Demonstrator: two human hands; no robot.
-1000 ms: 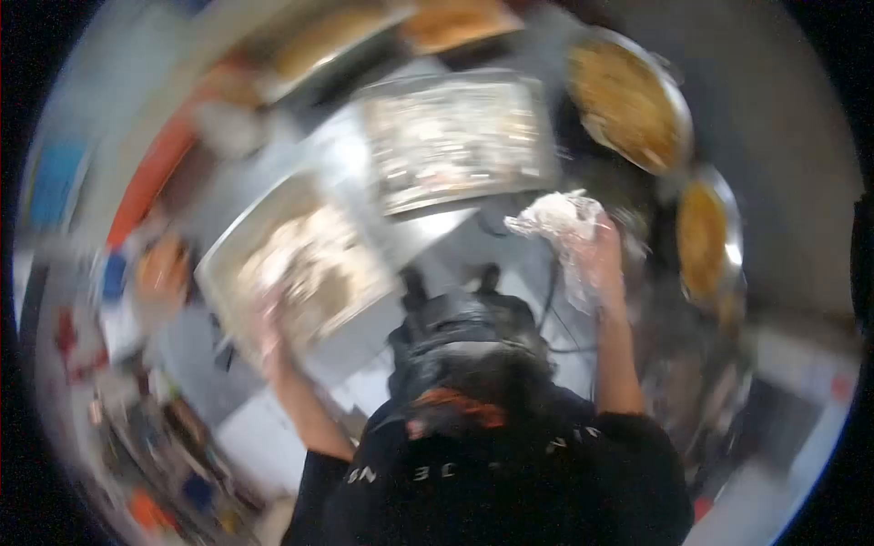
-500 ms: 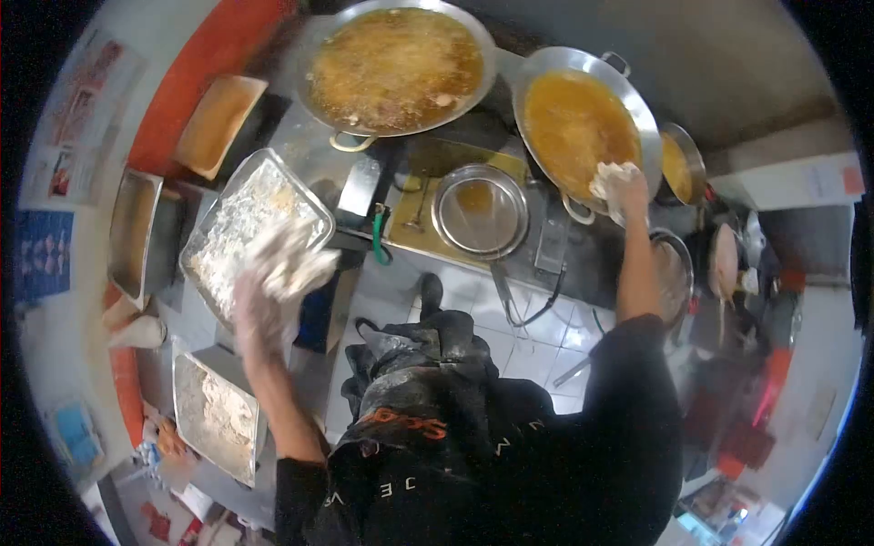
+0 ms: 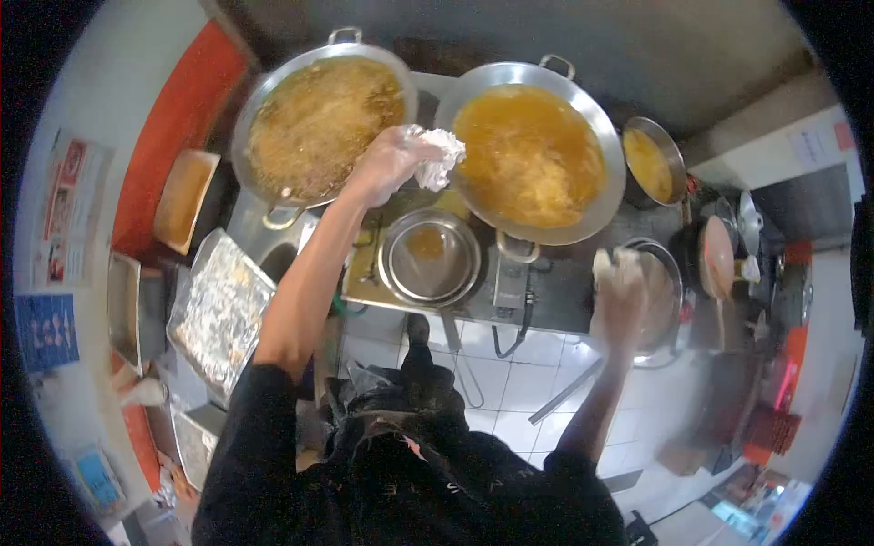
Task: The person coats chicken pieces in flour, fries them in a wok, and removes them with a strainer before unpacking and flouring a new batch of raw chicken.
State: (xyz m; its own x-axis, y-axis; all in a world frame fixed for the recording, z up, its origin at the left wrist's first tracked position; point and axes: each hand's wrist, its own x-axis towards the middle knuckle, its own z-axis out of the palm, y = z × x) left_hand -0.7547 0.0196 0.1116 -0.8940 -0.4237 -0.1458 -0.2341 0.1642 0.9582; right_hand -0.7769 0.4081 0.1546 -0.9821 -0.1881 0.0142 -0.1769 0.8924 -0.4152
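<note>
My left hand (image 3: 387,168) reaches forward between the two woks, its fingers closed on a flour-coated piece of food (image 3: 441,159) close to the right wok's near-left rim. In the right wok (image 3: 605,136), yellow oil froths around its middle. The left wok (image 3: 246,155) holds darker, bubbling oil. My right hand (image 3: 622,300), blurred and with whitish coated fingertips, hovers by the bowl (image 3: 672,273) at the stove's right side. Whether anything is in it cannot be made out. A tray with white flour (image 3: 218,318) lies left of my left forearm.
A round strainer (image 3: 430,257) rests on the counter between me and the woks, its handle pointing toward me. A smaller pan of oil (image 3: 651,164) stands at the back right. Metal containers (image 3: 187,200) line the left side. White floor tiles (image 3: 510,414) show below.
My left hand has swung from the flour tray forward to the right wok with the floured piece. My right hand has drawn back from that wok toward the bowl; its coated piece no longer shows clearly.
</note>
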